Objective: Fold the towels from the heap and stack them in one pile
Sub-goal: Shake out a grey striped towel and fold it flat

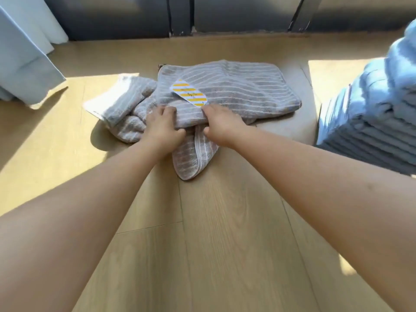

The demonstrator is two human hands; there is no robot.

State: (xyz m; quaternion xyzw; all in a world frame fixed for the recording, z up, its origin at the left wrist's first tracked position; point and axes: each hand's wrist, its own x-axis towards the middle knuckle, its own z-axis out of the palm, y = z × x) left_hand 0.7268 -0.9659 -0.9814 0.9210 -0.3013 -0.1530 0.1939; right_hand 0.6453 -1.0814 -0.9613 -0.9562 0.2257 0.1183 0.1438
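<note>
Bare forearms reach forward over the pale wood-grain floor [225, 233]; at far left hangs a smooth white curtain [27, 64]; next, a crumpled heap [126, 104] of fluffy grey, white-striped terry lies partly in sun; the left hand [163, 127] curls its fingers over the near edge of the striped towel [236, 91], gripping it; a rounded card label [188, 93] with yellow diagonal bars lies on top; the right hand [221, 126] pinches the same edge just beside; the towel lies mid-floor, roughly rectangular, long axis left to right, one rounded end trailing toward the camera between the wrists; far right stands a blue stack [371, 113] of folded ribbed cloth.
</note>
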